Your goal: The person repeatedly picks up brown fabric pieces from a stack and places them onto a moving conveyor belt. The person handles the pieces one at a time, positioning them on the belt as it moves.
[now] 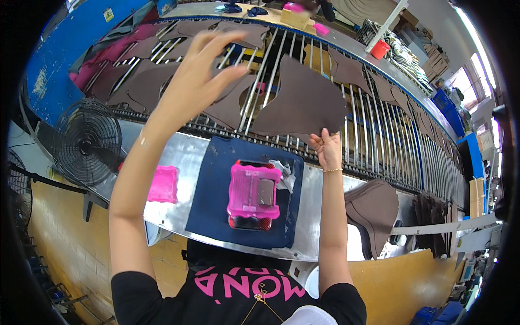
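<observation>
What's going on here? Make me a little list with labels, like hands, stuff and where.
place: metal worktop beside a roller conveyor
right hand: pinches the lower edge of a brown cut piece lying on the rollers
left hand: raised, fingers spread, holding nothing, above other brown pieces
on the worktop: dark blue mat with a pink block tool, pink sponge
at right: stack of brown pieces
at left: black fan

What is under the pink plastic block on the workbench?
The pink block sits on a black-and-red base, which rests on a dark blue mat spread over the shiny metal bench. How the block meets the base is covered. Neither hand touches it.
</observation>
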The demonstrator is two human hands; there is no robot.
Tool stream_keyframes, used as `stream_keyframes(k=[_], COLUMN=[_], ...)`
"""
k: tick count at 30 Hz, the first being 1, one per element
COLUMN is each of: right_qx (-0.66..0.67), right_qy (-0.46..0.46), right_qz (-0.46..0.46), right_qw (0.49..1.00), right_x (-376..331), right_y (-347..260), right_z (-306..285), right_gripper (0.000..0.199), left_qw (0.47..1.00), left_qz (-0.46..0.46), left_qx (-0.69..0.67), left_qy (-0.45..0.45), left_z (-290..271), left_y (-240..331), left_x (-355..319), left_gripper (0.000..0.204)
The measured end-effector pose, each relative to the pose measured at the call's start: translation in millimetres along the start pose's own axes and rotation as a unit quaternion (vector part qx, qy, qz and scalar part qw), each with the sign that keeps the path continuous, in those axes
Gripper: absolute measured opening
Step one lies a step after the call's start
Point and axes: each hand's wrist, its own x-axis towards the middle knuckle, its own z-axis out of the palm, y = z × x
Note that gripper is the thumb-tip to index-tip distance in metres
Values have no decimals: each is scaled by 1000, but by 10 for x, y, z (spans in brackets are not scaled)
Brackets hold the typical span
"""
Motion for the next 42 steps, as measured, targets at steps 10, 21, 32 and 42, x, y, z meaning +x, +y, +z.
stream_keyframes(k=[10,21,32,42], right_qx=[-54,-187,-750,-687], right_qy=[46,133,495,490], right_qz=[84,52,-93,183], right_qw=[994,972,428,505], right_x=[696,311,-1968,-2477], right_y=[643,237,-885,-1162], right_z=[-1,-190,-2500,-2498], right_gripper=[37,41,46,60], left_qw=[970,957,946,952], left_qz=[-242,-286,-293,-250], left_qx=[15,-50,-127,-165], left_qy=[-3,-17,-53,-66], left_z=[-641,-450,-160,96], left_y=[-370,-235,-160,-5], left_x=[-1429,-1636,-1735,-1592], left_gripper=[52,57,56,57])
